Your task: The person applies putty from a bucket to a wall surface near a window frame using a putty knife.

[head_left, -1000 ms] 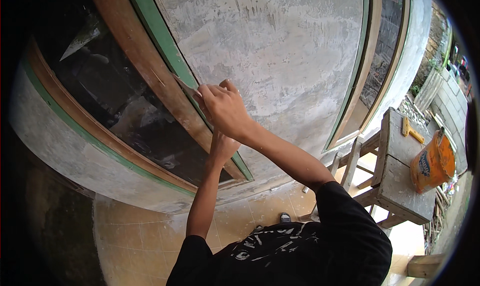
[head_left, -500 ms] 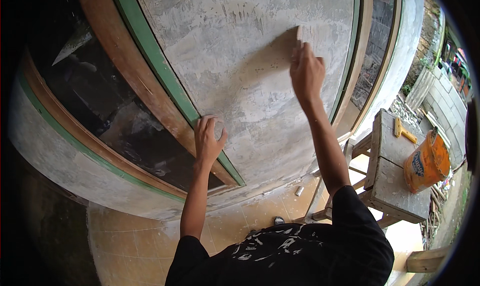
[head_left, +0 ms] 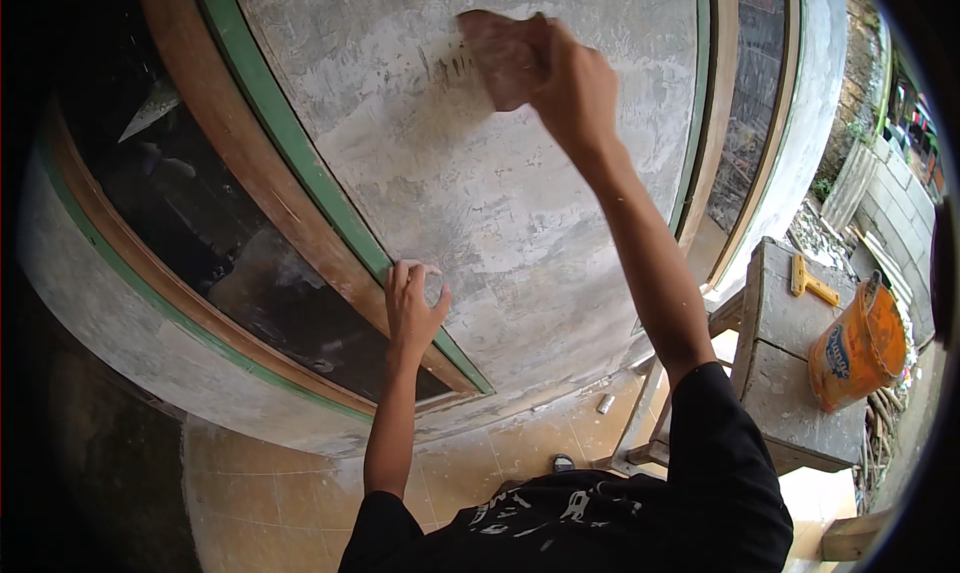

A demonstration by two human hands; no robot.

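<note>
Grip at the right is closing its fingers over the right edge of a brown sheet. Blurred, the sheet is hovering over or against the wall at upper centre, looking thin, light and fairly stiff; holding it by that edge is probably leaving the opposite side usefully free. Lower, left of centre, the left grip is resting half-curled on green trim; whether it is holding anything, I cannot tell.
</note>
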